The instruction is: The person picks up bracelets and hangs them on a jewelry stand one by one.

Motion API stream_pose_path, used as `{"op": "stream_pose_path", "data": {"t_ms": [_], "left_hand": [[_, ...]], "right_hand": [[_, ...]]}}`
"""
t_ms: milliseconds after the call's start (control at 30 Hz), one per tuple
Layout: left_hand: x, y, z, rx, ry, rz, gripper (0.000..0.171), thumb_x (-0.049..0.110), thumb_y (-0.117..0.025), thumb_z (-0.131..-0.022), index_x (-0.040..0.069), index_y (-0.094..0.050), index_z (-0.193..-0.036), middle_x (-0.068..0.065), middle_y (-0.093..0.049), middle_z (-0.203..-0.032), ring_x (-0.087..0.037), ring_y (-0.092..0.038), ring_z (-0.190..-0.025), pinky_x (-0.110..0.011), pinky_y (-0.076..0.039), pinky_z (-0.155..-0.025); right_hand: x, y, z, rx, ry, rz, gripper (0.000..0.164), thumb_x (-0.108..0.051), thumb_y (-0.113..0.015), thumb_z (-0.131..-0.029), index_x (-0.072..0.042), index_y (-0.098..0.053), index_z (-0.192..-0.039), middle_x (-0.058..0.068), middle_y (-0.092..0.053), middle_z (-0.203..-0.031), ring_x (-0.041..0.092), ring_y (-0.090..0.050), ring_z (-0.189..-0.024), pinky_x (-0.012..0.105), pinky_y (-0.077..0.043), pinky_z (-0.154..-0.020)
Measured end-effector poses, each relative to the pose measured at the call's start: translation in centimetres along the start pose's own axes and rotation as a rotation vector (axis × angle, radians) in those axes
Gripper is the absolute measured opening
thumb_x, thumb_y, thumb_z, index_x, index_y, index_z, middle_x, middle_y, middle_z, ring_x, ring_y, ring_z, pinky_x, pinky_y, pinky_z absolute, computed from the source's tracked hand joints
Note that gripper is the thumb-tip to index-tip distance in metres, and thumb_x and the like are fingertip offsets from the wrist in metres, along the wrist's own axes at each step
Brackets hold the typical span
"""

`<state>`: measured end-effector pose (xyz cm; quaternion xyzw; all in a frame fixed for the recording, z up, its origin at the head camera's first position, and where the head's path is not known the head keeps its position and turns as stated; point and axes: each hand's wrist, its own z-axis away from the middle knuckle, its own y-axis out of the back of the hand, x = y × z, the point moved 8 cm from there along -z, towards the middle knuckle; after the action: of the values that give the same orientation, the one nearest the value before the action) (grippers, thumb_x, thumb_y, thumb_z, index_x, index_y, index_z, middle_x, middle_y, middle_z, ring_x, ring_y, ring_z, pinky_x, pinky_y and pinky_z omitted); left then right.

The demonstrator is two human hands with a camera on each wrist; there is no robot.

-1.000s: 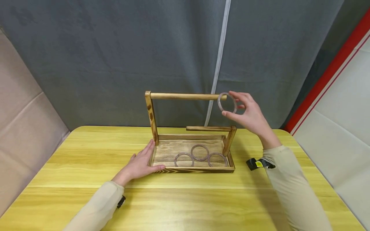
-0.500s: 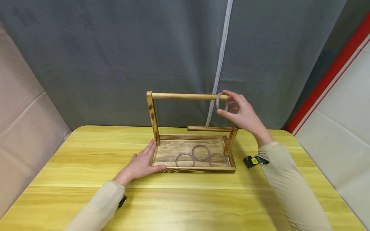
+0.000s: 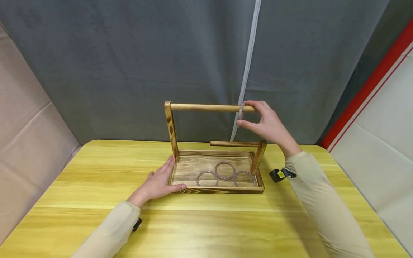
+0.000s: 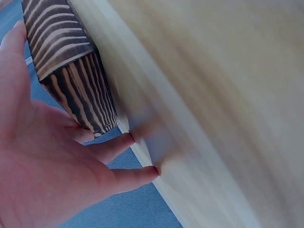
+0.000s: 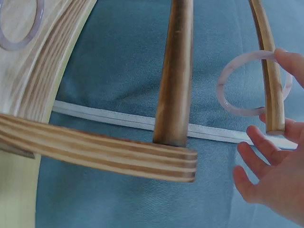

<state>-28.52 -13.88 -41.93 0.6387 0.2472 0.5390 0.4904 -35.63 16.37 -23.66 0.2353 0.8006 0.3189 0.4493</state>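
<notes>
In the head view, my right hand pinches a pale translucent bangle between thumb and forefinger. The bangle encircles the upper wooden bar near its free right end. From the right wrist view, the bar passes through the ring, and the other fingers spread apart below it. My left hand rests against the left end of the wooden tray, thumb along the front and fingers extended. Up close, the tray's striped corner lies between thumb and fingers, with two fingertips touching the table.
Three more bangles, including the middle one, lie in the tray. A shorter, lower bar points left from the right post. The left post carries the upper bar. A grey curtain hangs behind the table.
My right hand has moved left, carrying the bangle from the upper bar's tip further onto it. The bangle has turned from facing the camera to nearly edge-on. My left hand stays put.
</notes>
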Motion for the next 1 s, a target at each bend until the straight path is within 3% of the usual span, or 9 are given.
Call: {"op": "stream_pose_path", "data": {"t_ms": [267, 500, 1000], "left_hand": [[0.2, 0.1, 0.0, -0.001, -0.003, 0.001, 0.108, 0.065, -0.058, -0.086, -0.001, -0.004, -0.154, -0.016, 0.001, -0.160, -0.040, -0.015, -0.142, -0.073, -0.012, -0.102], [0.2, 0.0, 0.0, -0.003, -0.001, 0.003, 0.108, 0.065, -0.057, -0.086, -0.001, -0.004, -0.154, -0.016, 0.001, -0.160, -0.040, -0.015, -0.142, -0.073, -0.012, -0.102], [0.2, 0.0, -0.1, 0.001, -0.001, -0.002, 0.108, 0.065, -0.057, -0.086, -0.001, -0.004, -0.154, -0.016, 0.001, -0.160, -0.040, -0.016, -0.142, -0.073, -0.013, -0.102]], "right_hand": [[-1.8, -0.4, -0.6, -0.041, 0.112, 0.161, 0.069, -0.036, -0.075, -0.084, -0.002, -0.050, -0.139, 0.018, -0.048, -0.133, 0.036, -0.042, -0.123, 0.057, -0.019, -0.107], [-3.2, -0.9, -1.2, -0.044, 0.169, 0.268, 0.068, -0.037, -0.077, -0.083, -0.001, -0.054, -0.136, 0.019, -0.052, -0.132, 0.036, -0.042, -0.126, 0.051, -0.010, -0.113], [-5.8, -2.3, -1.8, -0.064, 0.241, 0.392, 0.071, -0.047, -0.073, -0.083, -0.003, -0.055, -0.136, 0.016, -0.051, -0.134, 0.033, -0.042, -0.126, 0.049, -0.015, -0.110]]}}
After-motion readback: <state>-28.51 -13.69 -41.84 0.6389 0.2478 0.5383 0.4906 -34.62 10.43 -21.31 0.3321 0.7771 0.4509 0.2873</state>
